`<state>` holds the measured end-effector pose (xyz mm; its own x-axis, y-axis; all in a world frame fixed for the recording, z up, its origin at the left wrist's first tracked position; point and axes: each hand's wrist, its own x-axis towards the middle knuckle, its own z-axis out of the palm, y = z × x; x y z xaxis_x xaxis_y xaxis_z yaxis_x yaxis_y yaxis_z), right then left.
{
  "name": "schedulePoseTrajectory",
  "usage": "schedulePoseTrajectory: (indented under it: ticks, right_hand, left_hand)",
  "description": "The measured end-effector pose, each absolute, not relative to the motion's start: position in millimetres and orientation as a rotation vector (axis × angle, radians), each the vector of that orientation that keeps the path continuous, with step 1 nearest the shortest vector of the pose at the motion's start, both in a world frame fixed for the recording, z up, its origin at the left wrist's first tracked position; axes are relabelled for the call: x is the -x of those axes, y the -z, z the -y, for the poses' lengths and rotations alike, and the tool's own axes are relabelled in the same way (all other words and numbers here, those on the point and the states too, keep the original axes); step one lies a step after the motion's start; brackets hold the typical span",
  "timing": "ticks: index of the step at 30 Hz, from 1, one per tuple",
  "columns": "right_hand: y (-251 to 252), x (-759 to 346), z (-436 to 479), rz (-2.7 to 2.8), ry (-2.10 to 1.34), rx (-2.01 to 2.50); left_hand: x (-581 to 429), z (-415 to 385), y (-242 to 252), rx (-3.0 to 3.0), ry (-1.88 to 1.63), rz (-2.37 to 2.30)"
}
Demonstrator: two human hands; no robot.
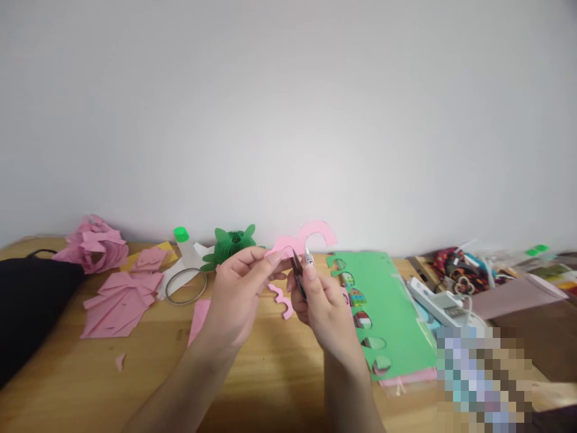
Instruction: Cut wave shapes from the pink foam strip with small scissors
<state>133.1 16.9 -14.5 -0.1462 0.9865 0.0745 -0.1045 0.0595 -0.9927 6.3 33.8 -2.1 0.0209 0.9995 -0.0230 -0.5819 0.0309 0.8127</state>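
Observation:
A wavy, curved pink paper cutout [318, 230] is raised over the table, pinched at its left end between the thumb and fingers of my left hand [241, 288]. My right hand [322, 300] is closed around scissors [297, 270], whose dark blades point up at the paper's lower edge; the handles are hidden in the palm. A white pen-like tube [309, 257] with a pointed tip sticks up beside the thumb of that same hand. Below, between the hands, a small wavy pink paper strip [283, 302] lies on the wooden table [270, 385].
Folded pink paper [119, 304], a pink paper bundle [97, 243], a green-capped glue stick [181, 237] and a metal ring [186, 286] lie left. A green paper figure [234, 243] stands behind. At right are a green sheet [387, 313] with cut-outs and a power strip [439, 304].

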Motion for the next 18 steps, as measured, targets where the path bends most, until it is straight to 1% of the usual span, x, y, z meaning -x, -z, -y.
schedulePoseTrajectory:
  ticks: [8,18]
  right_hand:
    - [18.0,-129.5,-22.5,1.149,-1.414,0.936]
    - [15.8,-130.7,-18.2,1.207,-1.305,1.025]
  left_hand:
    - [-8.0,-35.6,4.3,-0.746,-1.454,-0.823]
    - [-6.9,-39.6,1.4,-0.701,-1.368,-0.727]
